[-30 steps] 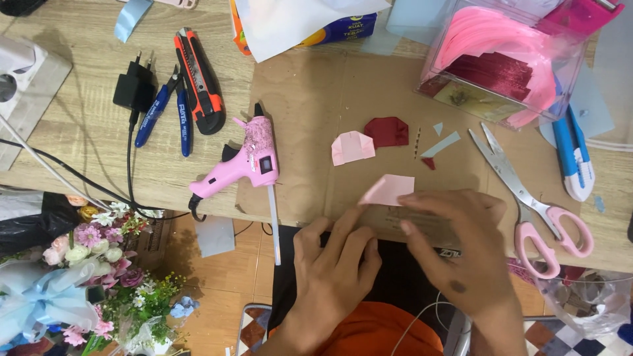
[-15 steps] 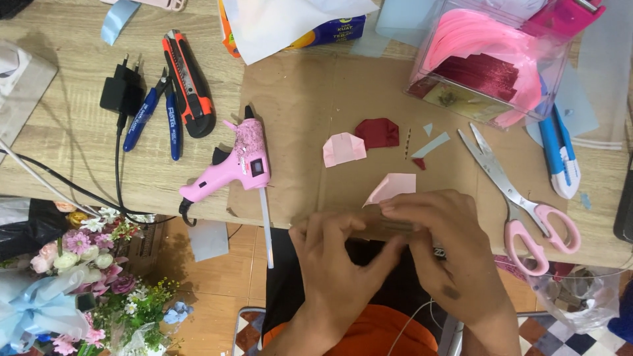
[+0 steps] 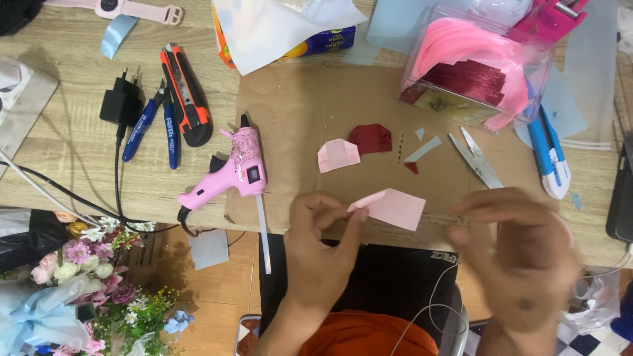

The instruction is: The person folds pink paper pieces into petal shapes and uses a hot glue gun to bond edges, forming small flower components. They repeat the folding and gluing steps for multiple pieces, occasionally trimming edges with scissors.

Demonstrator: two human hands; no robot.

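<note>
My left hand pinches the left corner of a pale pink square of ribbon just above the near edge of a brown cardboard mat. My right hand is blurred with motion to the right of the ribbon, apart from it. It covers the handles of a pair of scissors whose blades stick out above it. Whether it grips the handles is unclear. A folded pink petal and a dark red one lie further back on the mat.
A pink glue gun rests at the mat's left edge. A cutter, blue pliers and a black plug lie to the left. A clear box of pink and red ribbon stands back right. A flower bouquet sits low left.
Both hands were pressed together on a strip at the mat's near edge. They have separated: the left now holds the pink ribbon piece, and the right has swung to the right over the scissors.
</note>
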